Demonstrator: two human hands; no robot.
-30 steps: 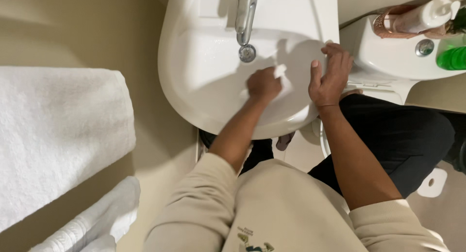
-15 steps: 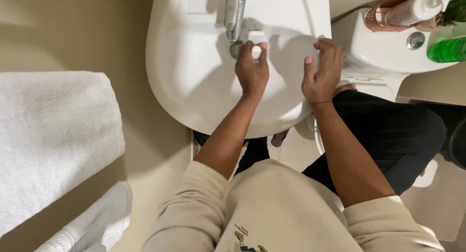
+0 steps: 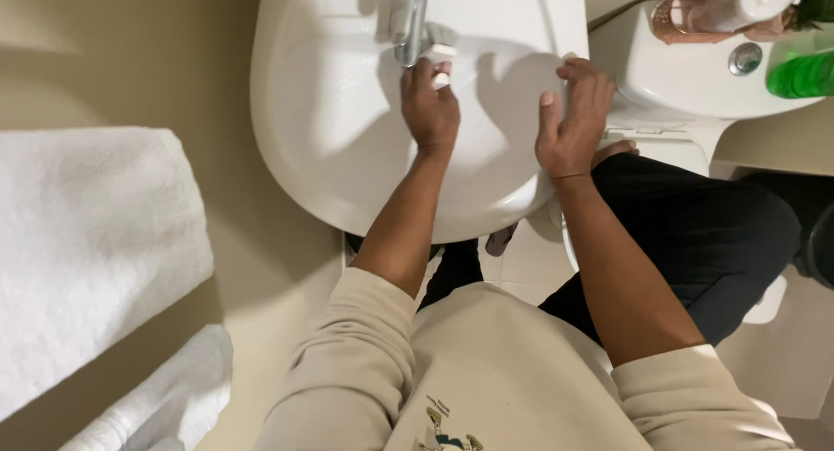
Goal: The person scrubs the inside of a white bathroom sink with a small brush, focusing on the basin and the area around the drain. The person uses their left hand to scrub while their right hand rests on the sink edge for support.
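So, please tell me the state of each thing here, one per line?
Left hand: closed on a small white pad, under the tap.
Right hand: open, flat on the sink rim.
Tap: no running water visible.
Towel: folded, hanging.
Green bottle: lying down.

Person, seen from above.
- Sweatshirt [image 3: 512, 373]: cream, long-sleeved, soft knit; small printed emblem in dark green and yellow on the chest, too small to make out.
- Sleeves: both pushed up to about the elbow, bunched in thick folds; forearms bare.
- Trousers [image 3: 695, 234]: black, plain.
- Left hand [image 3: 430, 108]: bare, no ring or watch visible.
- Right hand [image 3: 573, 121]: bare, short nails, no jewellery visible.
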